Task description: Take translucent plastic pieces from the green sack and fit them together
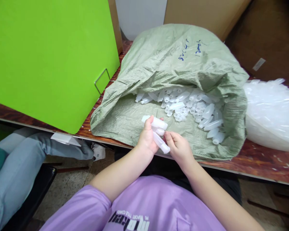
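My left hand is closed around a few translucent white plastic tubes, which stick out past the fingers in different directions. Close against it on the right, my right hand has thumb and fingers pinched at the end of one tube; whether it grips that tube or a tiny scrap is hidden. Both hands are above the front lip of a pale green woven sack lying on its side. Inside its mouth lies a heap of similar white tubes.
A bright green panel with a wire handle stands at the left. To the right, a clear bag bulges with white pieces on the red-brown table. Cardboard boxes stand behind. Another person's legs show at the lower left.
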Motion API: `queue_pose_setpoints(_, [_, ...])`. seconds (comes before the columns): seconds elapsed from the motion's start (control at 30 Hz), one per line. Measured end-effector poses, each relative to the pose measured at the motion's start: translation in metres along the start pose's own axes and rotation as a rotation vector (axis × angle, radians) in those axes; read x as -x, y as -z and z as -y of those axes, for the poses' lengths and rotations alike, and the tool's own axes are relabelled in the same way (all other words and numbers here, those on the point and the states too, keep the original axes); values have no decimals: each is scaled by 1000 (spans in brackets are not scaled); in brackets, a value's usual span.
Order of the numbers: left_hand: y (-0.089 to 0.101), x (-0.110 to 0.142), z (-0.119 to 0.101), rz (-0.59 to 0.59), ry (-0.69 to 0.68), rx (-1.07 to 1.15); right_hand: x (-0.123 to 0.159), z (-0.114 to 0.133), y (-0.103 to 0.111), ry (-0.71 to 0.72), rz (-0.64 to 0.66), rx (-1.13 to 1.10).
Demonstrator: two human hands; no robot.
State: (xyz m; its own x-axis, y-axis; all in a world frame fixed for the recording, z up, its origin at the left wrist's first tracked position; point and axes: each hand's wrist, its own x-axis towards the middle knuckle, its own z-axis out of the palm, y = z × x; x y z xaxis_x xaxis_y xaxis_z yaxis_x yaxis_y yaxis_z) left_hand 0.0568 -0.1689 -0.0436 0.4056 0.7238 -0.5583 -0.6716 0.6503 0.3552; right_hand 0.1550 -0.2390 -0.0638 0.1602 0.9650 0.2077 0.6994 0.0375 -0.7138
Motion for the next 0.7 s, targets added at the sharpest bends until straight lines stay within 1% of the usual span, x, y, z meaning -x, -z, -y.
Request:
queue_pose_setpoints(0.03, [0, 1, 0, 2, 3, -1, 0, 0, -1, 14, -13, 5])
queue_pose_setpoints(0.13, [-1, 2, -2, -18, 14, 6, 2, -2, -5, 151, -84, 12])
queue_pose_setpoints(0.17, [-1, 3, -2, -27, 18, 6, 2, -2, -5, 175, -89, 21])
queue_pose_setpoints(0.2, [-1, 3, -3, -33, 21, 5, 2, -2, -5, 167, -83, 33])
queue_pose_setpoints(0.27, [-1, 3, -3, -38, 24, 5, 2, -2, -4, 90, -69, 55])
queue_pose_setpoints(0.3, [-2, 3, -2, -39, 17, 8, 2, -3, -3, 62, -79, 59])
queue_pose_setpoints(0.33, [-2, 3, -2, -43, 6, 12, 2, -3, -3, 64, -98, 58])
queue_pose_setpoints(0.4, [-2, 3, -2, -46, -1, 20, 2, -5, -2, 155, -129, 63])
queue_pose_setpoints(0.47, [-2, 3, -2, -46, 20, 23, 3, -5, -3, 248, -125, 94])
queue_pose_setpoints(0.5, [-2, 4, -1, -44, 34, 22, 2, -5, -3, 253, -111, 119])
queue_pose_setpoints(0.53, [-2, 4, -1, -40, 46, 19, 2, -5, -3, 229, -95, 140])
queue_pose_setpoints(0.63, [-1, 5, 0, -38, 42, 10, 1, -4, -2, 119, -87, 149])
queue_pose_setpoints(0.7, [-2, 6, 0, -37, 26, 12, 1, -4, -2, 152, -119, 120])
